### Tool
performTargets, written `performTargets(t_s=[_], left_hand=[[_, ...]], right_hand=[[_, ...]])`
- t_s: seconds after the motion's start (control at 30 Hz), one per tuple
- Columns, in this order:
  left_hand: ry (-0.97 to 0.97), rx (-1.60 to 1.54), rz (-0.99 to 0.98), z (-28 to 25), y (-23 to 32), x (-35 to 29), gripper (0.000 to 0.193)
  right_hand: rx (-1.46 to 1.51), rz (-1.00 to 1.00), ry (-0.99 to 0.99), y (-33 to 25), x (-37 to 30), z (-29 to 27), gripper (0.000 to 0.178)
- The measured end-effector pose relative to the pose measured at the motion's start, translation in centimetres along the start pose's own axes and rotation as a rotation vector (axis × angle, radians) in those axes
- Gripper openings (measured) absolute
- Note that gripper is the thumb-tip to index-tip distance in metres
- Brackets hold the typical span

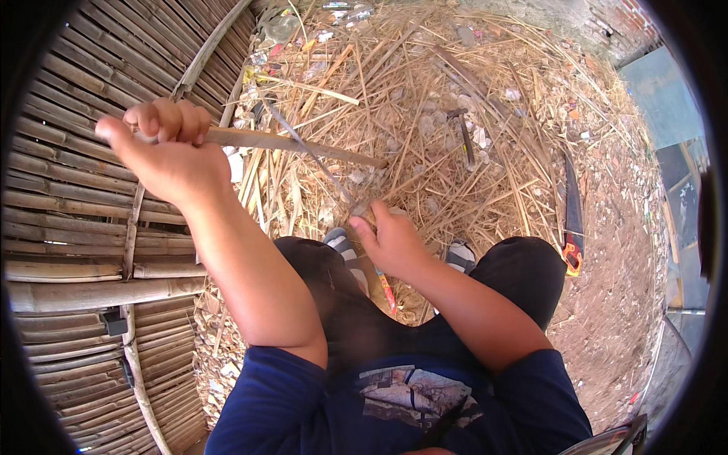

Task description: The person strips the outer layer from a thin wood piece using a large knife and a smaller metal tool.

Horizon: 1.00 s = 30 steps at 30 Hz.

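Blue shirt point(326, 409) below; raised left fingers point(178, 121) clasp wooden strip point(280, 142); right fingers point(383, 214) grip thin-bladed tool point(330, 176).

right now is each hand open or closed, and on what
Left hand: closed, holding the wood strip.
Right hand: closed, holding the long blade by its handle end.

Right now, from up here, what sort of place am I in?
Probably a rough outdoor yard used as a work spot: a bamboo wall stands on the left, straw is strewn over the ground, and a hammer and a saw lie there.
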<state>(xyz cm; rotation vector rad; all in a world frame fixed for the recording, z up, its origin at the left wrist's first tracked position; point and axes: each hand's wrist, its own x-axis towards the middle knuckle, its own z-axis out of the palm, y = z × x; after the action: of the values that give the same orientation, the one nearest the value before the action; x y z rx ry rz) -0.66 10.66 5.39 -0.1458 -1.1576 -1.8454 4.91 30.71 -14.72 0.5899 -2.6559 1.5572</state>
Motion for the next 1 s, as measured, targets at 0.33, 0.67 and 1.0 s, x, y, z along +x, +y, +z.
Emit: performTargets(t_s=[0.33, 0.67, 1.0], left_hand=[[0.001, -0.034, -0.011, -1.6, 0.0, 1.0, 0.052], [0.002, -0.091, -0.049, -1.2, 0.0, 1.0, 0.055], [0.007, -0.11, -0.049, 0.4, -0.1, -0.2, 0.051]], right_hand=[[0.128, 0.235, -0.169, -0.2, 0.6, -1.5, 0.051], [0.2, 0.192, -0.118, -0.4, 0.4, -2.7, 0.049], [0.092, -0.03, -0.04, -2.2, -0.3, -3.7, 0.047]])
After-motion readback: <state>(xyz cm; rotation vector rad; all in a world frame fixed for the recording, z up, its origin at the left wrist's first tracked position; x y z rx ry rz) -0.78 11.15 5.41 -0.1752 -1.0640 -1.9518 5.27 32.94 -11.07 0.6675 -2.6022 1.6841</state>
